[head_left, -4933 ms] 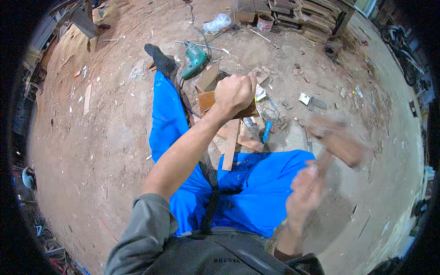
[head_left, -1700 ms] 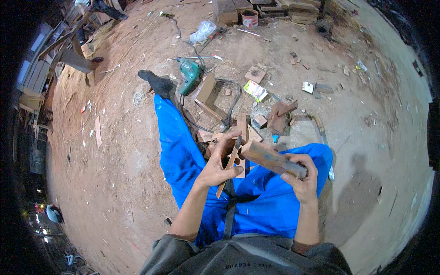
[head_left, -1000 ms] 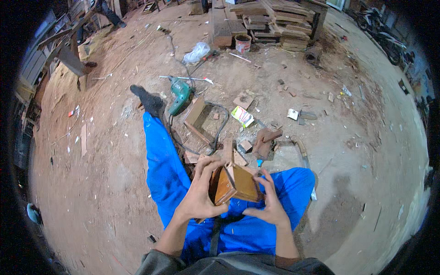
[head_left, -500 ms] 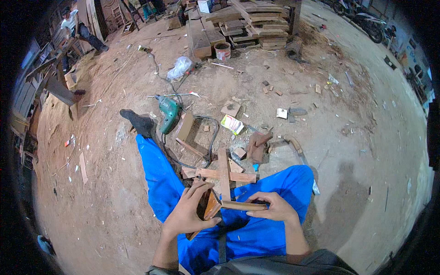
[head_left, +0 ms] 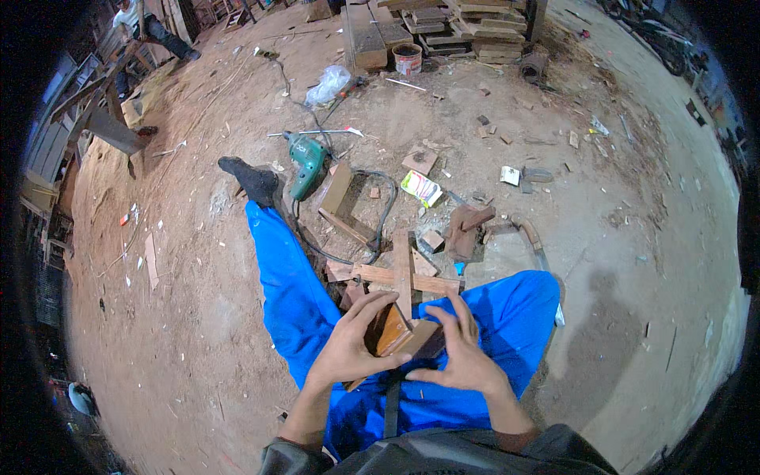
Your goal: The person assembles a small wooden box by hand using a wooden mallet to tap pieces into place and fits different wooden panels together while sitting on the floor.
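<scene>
My left hand is closed on a wooden corner piece above my lap, thumb on the near side and fingers over the far side. Two joined boards form the piece, with an orange-brown varnished face and a paler edge. My right hand is at its right end, thumb and fingers spread wide around it; whether they touch the wood is hard to see. Just beyond, crossed wooden strips lie between my blue-trousered legs.
On the dirt floor ahead are a green power drill with a cord, an angled wooden piece, a brown wooden block tool and a curved-handled saw. Stacked planks and a bucket stand farther off. A person sits far left.
The wooden piece has turned, its right board now showing a broad face. My right hand's fingers have opened from their grip on that board. The view has shifted slightly.
</scene>
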